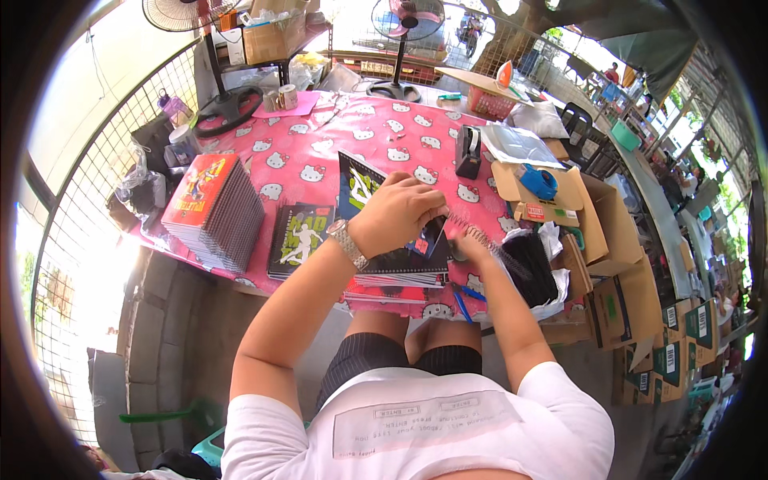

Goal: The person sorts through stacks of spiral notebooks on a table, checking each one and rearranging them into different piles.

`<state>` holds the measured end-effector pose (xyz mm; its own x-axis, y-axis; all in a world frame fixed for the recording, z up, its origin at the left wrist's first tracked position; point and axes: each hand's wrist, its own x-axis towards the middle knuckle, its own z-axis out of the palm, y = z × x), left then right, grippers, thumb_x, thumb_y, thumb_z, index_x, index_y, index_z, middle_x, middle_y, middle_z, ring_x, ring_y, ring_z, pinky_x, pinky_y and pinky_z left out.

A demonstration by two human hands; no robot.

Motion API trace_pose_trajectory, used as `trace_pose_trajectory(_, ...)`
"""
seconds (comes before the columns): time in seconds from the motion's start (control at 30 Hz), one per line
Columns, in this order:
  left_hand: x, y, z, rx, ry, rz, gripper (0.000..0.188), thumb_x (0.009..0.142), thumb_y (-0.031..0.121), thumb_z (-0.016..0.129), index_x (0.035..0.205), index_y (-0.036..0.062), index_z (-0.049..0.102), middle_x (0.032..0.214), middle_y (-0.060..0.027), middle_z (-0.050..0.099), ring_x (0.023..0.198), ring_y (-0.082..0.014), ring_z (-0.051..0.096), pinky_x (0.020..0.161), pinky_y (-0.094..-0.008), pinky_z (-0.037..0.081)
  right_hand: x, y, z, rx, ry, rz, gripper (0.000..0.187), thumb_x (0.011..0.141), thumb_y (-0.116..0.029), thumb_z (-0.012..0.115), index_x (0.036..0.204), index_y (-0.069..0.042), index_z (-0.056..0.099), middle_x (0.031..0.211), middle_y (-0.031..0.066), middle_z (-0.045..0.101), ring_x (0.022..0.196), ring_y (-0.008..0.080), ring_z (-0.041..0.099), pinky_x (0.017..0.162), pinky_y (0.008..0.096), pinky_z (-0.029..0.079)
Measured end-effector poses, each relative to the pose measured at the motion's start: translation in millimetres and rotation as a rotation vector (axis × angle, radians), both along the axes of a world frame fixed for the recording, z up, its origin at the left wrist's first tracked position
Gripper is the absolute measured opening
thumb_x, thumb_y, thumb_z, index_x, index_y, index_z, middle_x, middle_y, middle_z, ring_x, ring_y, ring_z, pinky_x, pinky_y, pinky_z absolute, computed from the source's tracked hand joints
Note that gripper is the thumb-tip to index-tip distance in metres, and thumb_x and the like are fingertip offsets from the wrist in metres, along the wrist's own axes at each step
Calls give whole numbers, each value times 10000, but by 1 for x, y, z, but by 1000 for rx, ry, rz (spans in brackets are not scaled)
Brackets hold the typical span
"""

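My left hand (398,212), with a watch on the wrist, is closed at the edge of a dark notebook (352,188) whose cover tilts up from the stack below. Its fingertips pinch at the notebook's right edge, partly hidden by the hand. A thin dark spiral binding coil (474,230) runs from there toward the right. Around the coil's lower side my right hand (466,246) is closed, its fingers partly out of sight. Beneath both hands lies a stack of notebooks (400,276). Blue-handled pliers (462,302) rest at the table's near edge.
Left stand a tall stack of spiral notebooks (212,212) with red covers and a black-covered one (302,240). Black coils (528,268) lie in white wrapping at right, near open cardboard boxes (612,224) and a blue tape roll (538,182). A tape dispenser (468,152) sits farther back.
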<state>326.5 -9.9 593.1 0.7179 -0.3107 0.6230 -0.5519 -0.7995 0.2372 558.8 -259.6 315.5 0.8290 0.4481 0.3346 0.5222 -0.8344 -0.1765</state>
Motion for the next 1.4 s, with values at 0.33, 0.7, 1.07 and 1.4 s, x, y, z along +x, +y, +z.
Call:
trace_pose_trajectory(0.33,-27,22,-20,-50,107,353,418,769,457,817,1026,154,687,1030,-4,627,1146,-271,542,1044,-792,206,-73,48,231,1105,1033,637,596,885,-373,676,1400,-97,561,1289,150,620,1160,234,638,994,382,503)
trace_pose_trajectory(0.7,-22,4,-7,-55,175,240,423,779,510,792,1022,171,724,1080,-18,600,1182,-257,547,1009,-877,162,-106,32,305,635,1227,1096,491,863,-151,677,1336,-73,572,1288,101,586,1207,205,564,1049,366,452)
trace_pose_trajectory(1.07,-23,11,-5,-75,222,225,436,768,404,837,1074,154,653,1060,2,635,1187,-263,537,1058,-785,209,-107,46,311,656,1214,1190,542,849,-200,686,1352,-54,545,1376,128,555,1269,225,547,1086,374,415)
trace_pose_trajectory(1.4,-23,12,-7,-156,252,240,508,738,416,860,1061,129,593,1029,11,653,1137,-236,580,1066,-789,183,-117,54,316,520,1150,1121,537,870,-211,709,1369,-86,554,1361,87,557,1231,206,541,1079,360,409)
